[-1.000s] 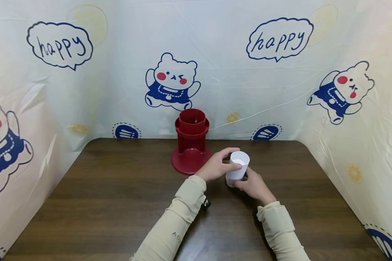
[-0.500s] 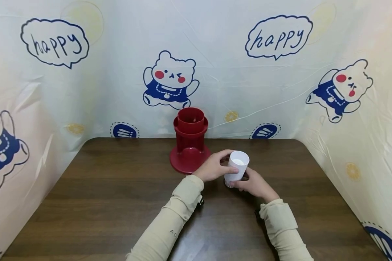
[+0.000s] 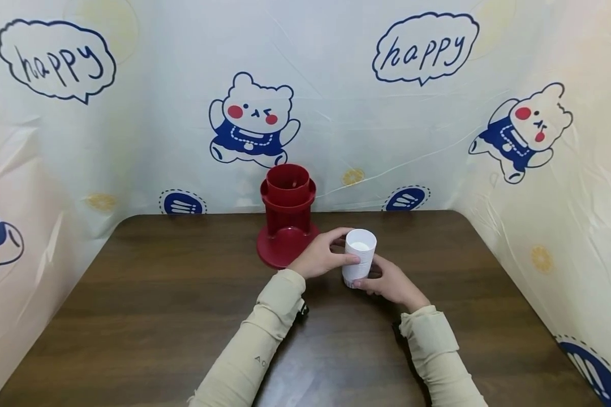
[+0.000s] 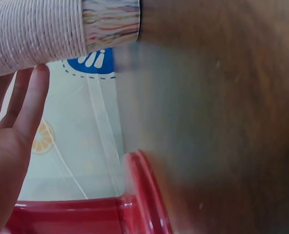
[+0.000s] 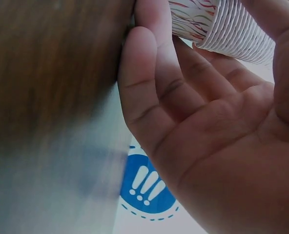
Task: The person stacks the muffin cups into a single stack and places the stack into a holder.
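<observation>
A stack of nested paper cups (image 3: 355,268) stands nearly upright on the brown table, mouths up. Its white rims form ridges, and the lowest cup (image 4: 113,20) shows coloured wavy lines in the left wrist view. My left hand (image 3: 319,255) grips the upper part from the left, thumb across the front. Lower down on the right, my right hand (image 3: 393,282) holds the stack near its base, with the thumb in front. The right wrist view shows its palm (image 5: 232,141) and bent fingers beside the patterned cup. Part of the far side is hidden by the stack.
Behind my left hand is a red round stand (image 3: 287,212) with an open cylinder on top and a wide disc base. A printed curtain (image 3: 326,130) encloses the back and sides of the table (image 3: 147,316).
The head view has shifted slightly to the right. Both hands keep their hold, and the cup stack looks a little more upright and slightly closer to the red stand.
</observation>
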Tool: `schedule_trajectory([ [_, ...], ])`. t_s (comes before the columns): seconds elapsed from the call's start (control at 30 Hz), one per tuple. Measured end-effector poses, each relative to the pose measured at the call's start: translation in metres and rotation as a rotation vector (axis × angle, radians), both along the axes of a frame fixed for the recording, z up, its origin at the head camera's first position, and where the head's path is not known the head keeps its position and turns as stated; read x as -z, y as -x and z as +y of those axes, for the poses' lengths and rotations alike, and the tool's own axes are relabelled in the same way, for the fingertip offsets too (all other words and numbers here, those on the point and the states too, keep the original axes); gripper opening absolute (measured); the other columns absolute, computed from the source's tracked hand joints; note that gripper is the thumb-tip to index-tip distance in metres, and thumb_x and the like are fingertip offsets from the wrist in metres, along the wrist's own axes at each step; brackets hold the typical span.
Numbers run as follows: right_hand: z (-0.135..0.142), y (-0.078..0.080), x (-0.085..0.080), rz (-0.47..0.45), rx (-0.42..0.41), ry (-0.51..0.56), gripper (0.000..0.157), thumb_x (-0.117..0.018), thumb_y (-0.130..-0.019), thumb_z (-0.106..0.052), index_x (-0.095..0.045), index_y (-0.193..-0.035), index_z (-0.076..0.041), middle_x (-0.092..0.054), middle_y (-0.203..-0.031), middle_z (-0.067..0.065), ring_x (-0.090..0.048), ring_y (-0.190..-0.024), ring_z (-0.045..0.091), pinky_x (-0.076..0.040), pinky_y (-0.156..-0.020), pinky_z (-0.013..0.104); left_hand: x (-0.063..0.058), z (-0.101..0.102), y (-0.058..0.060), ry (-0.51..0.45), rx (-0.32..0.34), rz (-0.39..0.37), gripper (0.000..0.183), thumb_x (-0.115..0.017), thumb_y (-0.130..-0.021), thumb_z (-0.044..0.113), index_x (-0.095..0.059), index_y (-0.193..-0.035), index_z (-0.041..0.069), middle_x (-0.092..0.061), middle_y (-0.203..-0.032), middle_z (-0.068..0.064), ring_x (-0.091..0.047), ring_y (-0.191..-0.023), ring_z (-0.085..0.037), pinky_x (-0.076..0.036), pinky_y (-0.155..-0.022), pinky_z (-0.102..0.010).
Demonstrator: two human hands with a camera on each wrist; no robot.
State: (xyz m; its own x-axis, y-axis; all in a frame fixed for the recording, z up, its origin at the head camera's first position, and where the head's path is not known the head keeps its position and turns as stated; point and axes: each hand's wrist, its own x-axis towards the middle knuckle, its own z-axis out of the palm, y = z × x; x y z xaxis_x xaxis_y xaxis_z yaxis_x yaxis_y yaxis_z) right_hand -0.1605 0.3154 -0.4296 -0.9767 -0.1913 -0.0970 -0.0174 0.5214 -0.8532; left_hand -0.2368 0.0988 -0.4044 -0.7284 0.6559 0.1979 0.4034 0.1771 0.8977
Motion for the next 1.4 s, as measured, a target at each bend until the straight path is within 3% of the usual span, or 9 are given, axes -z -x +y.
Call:
schedule_trajectory([
  [0.2, 0.004, 0.0, -0.005, 0.024, -0.022, 0.008, 0.062, -0.082, -0.088, -0.022, -0.052, -0.139, -0.003, -0.065, -0.12, 0.019, -0.066, -0.078, 0.024, -0.056, -0.066, 0.037, -0.008, -0.005, 0.002, 0.038, 0.052, -0.015, 0.061, -0.079, -0.088, 0.034, -0.055, -0.143, 0.023, -0.062, -0.127, 0.008, -0.057, -0.116, -0.016, -0.052, -0.092, -0.034],
  [0.37, 0.007, -0.001, -0.006, 0.04, -0.044, 0.009, 0.056, -0.082, -0.087, -0.018, -0.055, -0.133, -0.002, -0.067, -0.11, 0.015, -0.065, -0.077, 0.023, -0.056, -0.065, 0.036, -0.01, -0.003, 0.001, 0.049, 0.091, -0.008, 0.061, -0.078, -0.089, 0.035, -0.054, -0.144, 0.024, -0.062, -0.129, 0.009, -0.057, -0.118, -0.015, -0.051, -0.094, -0.033],
  [0.77, 0.007, 0.0, -0.004, 0.068, -0.056, 0.025, 0.055, -0.083, -0.086, -0.019, -0.056, -0.131, -0.001, -0.068, -0.108, 0.014, -0.065, -0.077, 0.023, -0.055, -0.066, 0.038, -0.01, -0.003, -0.003, 0.064, 0.065, -0.003, 0.061, -0.078, -0.088, 0.038, -0.055, -0.144, 0.025, -0.062, -0.128, 0.009, -0.056, -0.118, -0.014, -0.051, -0.094, -0.035],
  [1.17, 0.007, -0.002, -0.007, 0.083, -0.055, -0.006, 0.06, -0.083, -0.086, -0.024, -0.057, -0.136, -0.004, -0.066, -0.121, 0.016, -0.065, -0.097, 0.027, -0.057, -0.075, 0.036, -0.013, -0.007, -0.006, 0.066, 0.047, -0.01, 0.062, -0.077, -0.089, 0.04, -0.055, -0.145, 0.025, -0.063, -0.128, 0.008, -0.057, -0.118, -0.015, -0.052, -0.093, -0.034],
  [1.4, 0.003, -0.004, -0.008, 0.132, -0.08, -0.022, 0.06, -0.083, -0.086, -0.027, -0.058, -0.137, -0.005, -0.068, -0.121, 0.013, -0.066, -0.104, 0.028, -0.054, -0.088, 0.047, -0.012, -0.012, -0.008, 0.053, 0.02, -0.011, 0.061, -0.077, -0.089, 0.036, -0.056, -0.144, 0.022, -0.065, -0.124, 0.007, -0.059, -0.113, -0.015, -0.053, -0.091, -0.034],
])
